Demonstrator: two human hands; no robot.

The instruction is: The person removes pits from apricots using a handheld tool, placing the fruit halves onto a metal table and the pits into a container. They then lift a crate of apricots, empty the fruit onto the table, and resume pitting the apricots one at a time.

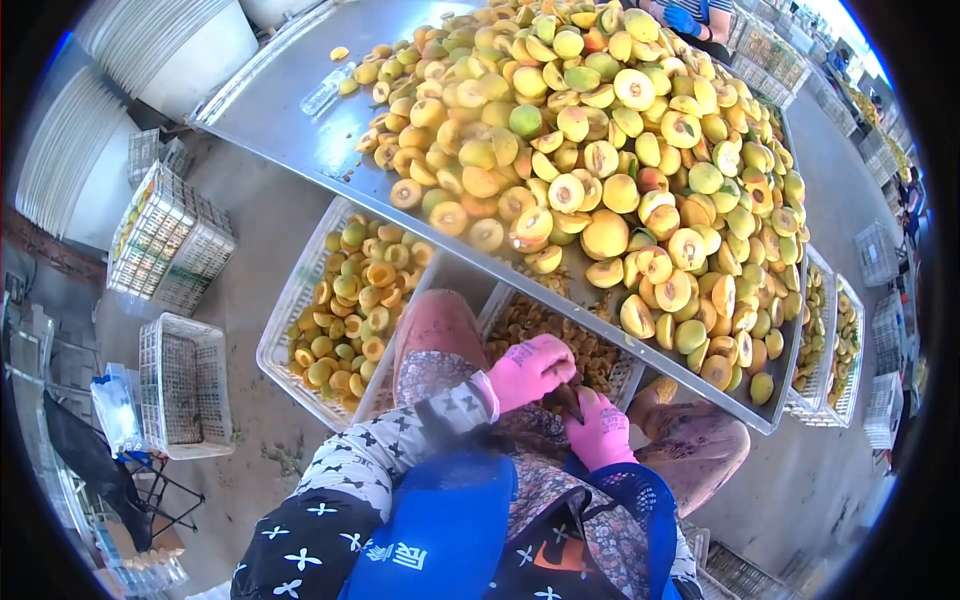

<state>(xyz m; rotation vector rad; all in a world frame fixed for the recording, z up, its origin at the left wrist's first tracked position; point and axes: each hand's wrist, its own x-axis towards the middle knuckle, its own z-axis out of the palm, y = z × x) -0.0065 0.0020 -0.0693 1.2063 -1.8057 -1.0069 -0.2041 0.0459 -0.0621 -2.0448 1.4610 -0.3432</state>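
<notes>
Both my hands wear pink gloves and meet low between my knees. My left hand [530, 372] is closed, its fingers curled toward the right hand; whatever it may hold is hidden. Close beside it, my right hand [600, 432] is closed too, fingers bent around something dark I cannot make out. Under and behind them stands a crate [628, 378] with many small brown pieces [545, 335], perhaps fruit pits. Above lies a large heap of halved yellow peaches [600, 150], some showing pits, on a metal table [270, 110].
A white crate of peach halves [275, 350] sits left of my knee. More filled crates [845, 355] stand right of the table. An unfilled crate [185, 390] and stacked crates [170, 235] are on the left floor. A plastic bottle [327, 90] lies on the table. A blue-gloved co-worker's hand [682, 18] is opposite.
</notes>
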